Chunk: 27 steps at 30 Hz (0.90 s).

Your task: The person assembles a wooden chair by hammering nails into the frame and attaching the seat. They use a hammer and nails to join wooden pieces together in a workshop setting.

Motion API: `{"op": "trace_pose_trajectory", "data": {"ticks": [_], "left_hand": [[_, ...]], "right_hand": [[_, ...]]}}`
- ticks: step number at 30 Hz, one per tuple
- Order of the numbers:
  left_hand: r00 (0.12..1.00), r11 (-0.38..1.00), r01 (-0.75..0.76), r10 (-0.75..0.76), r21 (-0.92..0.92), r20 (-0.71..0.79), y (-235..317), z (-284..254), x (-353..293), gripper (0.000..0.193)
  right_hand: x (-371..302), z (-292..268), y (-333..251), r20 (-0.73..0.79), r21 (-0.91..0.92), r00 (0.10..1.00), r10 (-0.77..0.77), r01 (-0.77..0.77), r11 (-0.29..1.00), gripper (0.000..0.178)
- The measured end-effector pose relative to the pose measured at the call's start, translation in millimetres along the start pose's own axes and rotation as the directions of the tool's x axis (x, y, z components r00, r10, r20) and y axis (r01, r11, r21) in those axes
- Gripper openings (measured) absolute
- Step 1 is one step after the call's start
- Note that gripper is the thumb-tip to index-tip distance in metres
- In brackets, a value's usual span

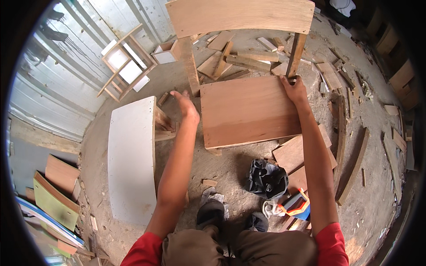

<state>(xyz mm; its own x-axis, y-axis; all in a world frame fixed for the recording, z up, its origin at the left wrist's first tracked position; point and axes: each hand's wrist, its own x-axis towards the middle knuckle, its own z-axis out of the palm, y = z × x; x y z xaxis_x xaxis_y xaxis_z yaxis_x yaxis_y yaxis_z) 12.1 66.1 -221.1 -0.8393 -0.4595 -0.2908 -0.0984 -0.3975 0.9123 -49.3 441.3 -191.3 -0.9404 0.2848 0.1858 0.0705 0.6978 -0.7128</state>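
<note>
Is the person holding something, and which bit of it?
The right hand grips the chair at the foot of its right back post, by the seat corner. The left hand is open, holding nothing.

chair backrest (242, 15) top cut by frame edge; right hand (293, 88) fingertips hidden behind post (295, 55).

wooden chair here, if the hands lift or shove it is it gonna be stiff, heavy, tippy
The wooden chair probably stays stiff: flat board seat, solid posts, curved backrest. Likely moderately heavy for its size, being all timber. It may rock or snag if pushed, since the dirt floor is uneven and strewn with offcuts. The right hand at the back post looks placed to steady it; the left hand hovers open beside the seat.
</note>
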Motion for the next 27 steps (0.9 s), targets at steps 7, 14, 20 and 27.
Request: {"op": "trace_pose_trajectory", "data": {"ticks": [7, 14, 20, 27], "left_hand": [[0.992, 0.982, -0.048, 0.026, 0.18, 0.124, -11, -20, -9, 0.103], [0.983, 0.986, 0.131, -0.115, -0.107, 0.146, 2, -23, -15, 0.088], [0.975, 0.987, -0.008, -0.028, 0.162, 0.22, 32, 12, -72, 0.093], [0.971, 0.875, -0.026, -0.094, 0.483, 0.221, 9, 8, -45, 0.125]], "right_hand": [[4, 6, -5, 0.057, 0.01, 0.998, 0.016, -0.016, 1.0, 0.077], [15, 3, 14, 0.07, 0.037, 0.998, 0.005, -0.008, 0.999, 0.086], [-13, -25, 19, 0.327, 0.29, 0.94, 0.102, -0.202, 0.935, 0.104], [-45, -43, -8, 0.54, 0.311, 0.829, 0.145, -0.357, 0.881, 0.114]]}}
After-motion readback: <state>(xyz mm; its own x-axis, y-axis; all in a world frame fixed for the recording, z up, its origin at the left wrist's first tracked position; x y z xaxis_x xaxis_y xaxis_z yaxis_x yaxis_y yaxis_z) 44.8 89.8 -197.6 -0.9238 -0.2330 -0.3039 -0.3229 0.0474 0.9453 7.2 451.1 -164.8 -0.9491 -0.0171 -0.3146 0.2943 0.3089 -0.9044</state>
